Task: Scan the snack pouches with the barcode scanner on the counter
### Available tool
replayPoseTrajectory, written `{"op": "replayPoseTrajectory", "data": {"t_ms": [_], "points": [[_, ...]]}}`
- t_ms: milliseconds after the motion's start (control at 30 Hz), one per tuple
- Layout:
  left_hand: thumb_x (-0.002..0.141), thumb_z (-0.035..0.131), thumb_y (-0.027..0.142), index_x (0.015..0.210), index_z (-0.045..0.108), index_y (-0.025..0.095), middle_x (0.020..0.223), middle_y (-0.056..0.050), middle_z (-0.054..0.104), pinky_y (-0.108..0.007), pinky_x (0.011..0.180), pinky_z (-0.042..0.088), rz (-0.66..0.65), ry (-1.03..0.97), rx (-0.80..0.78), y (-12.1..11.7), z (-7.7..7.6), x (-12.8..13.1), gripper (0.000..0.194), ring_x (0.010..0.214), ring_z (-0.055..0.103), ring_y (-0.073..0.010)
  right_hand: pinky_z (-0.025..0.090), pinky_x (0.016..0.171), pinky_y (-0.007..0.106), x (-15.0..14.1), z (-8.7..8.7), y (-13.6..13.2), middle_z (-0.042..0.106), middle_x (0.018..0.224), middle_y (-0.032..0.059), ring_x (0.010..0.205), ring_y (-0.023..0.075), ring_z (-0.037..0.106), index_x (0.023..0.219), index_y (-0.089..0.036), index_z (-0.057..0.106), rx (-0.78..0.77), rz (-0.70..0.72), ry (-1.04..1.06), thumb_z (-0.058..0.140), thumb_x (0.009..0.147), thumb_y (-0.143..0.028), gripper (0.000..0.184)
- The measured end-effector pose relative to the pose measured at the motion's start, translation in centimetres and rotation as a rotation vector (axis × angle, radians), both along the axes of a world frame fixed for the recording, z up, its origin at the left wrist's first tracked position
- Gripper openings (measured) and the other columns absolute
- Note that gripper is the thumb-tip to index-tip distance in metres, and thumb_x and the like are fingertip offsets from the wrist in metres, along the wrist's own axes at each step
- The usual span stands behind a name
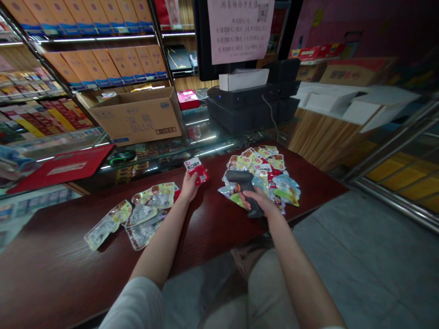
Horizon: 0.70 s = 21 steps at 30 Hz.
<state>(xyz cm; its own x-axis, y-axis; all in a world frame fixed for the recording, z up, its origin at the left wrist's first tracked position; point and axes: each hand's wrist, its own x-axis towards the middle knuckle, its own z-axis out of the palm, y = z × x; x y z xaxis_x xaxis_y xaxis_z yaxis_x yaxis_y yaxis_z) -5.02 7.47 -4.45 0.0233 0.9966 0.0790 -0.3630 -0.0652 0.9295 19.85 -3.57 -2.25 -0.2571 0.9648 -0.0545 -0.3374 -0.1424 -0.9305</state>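
My left hand [190, 185] is closed on a small red snack packet [196, 170], held up just above the dark red table [212, 224]. My right hand [258, 199] grips a dark handheld barcode scanner [244, 186], whose head points toward the red packet. The scanner hand rests over a heap of several colourful snack packets [265, 176] on the right of the table. A second spread of clear and green packets [137, 214] lies to the left of my left arm.
Behind the table runs a glass counter [192, 137] with a cardboard box [137, 116], a red mat [65, 167] and a black register with a receipt printer [252, 98]. Shelves of boxed goods [85, 55] fill the left. Tiled floor [360, 256] lies to the right.
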Motion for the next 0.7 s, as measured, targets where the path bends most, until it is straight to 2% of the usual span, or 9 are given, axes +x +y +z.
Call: {"op": "replayPoseTrajectory", "data": {"t_ms": [300, 433, 533, 633, 700], "points": [[0.084, 0.064, 0.031, 0.117, 0.049, 0.023, 0.124, -0.011, 0.069, -0.051, 0.099, 0.051, 0.044, -0.067, -0.013, -0.1, 0.2, -0.4, 0.038, 0.112, 0.069, -0.0264, 0.031, 0.044, 0.025, 0.1, -0.3, 0.1, 0.053, 0.059, -0.0026, 0.045, 0.0089, 0.042, 0.078, -0.018, 0.058, 0.005, 0.016, -0.099, 0.073, 0.073, -0.042, 0.029], [0.084, 0.057, 0.027, 0.118, 0.048, 0.021, 0.119, -0.01, 0.069, -0.047, 0.097, 0.053, 0.063, 0.002, -0.012, 0.0, 0.6, -0.3, 0.036, 0.107, 0.071, -0.0238, 0.03, 0.043, 0.025, 0.0, -0.2, -0.1, 0.054, 0.063, -0.0027, 0.046, 0.0084, 0.042, 0.081, -0.019, 0.057, 0.002, -0.002, -0.062, 0.074, 0.072, -0.042, 0.03], [0.083, 0.051, 0.022, 0.114, 0.051, 0.017, 0.108, -0.01, 0.071, -0.043, 0.09, 0.056, 0.159, 0.256, -0.072, 0.2, 1.5, -0.8, 0.031, 0.098, 0.072, -0.023, 0.03, 0.042, 0.025, -0.1, 0.1, -0.2, 0.054, 0.064, -0.003, 0.046, 0.0083, 0.041, 0.08, -0.019, 0.056, -0.005, -0.004, -0.035, 0.074, 0.071, -0.042, 0.03], [0.081, 0.051, 0.021, 0.108, 0.056, 0.016, 0.106, -0.012, 0.072, -0.04, 0.088, 0.055, 0.251, 0.741, -0.101, -0.3, 3.2, -2.3, 0.028, 0.098, 0.071, -0.0252, 0.029, 0.043, 0.025, -0.1, 0.2, -0.2, 0.053, 0.064, -0.0029, 0.046, 0.0082, 0.041, 0.078, -0.02, 0.054, -0.018, 0.0, -0.02, 0.074, 0.071, -0.042, 0.03], [0.085, 0.05, 0.025, 0.115, 0.057, 0.017, 0.109, -0.014, 0.072, -0.041, 0.089, 0.053, 0.282, 1.069, -0.094, -1.3, 4.5, -3.9, 0.032, 0.101, 0.07, -0.0287, 0.03, 0.043, 0.025, 0.0, 0.1, -0.2, 0.054, 0.065, -0.0027, 0.045, 0.0082, 0.041, 0.078, -0.021, 0.054, -0.02, -0.006, -0.013, 0.074, 0.07, -0.042, 0.031]]}}
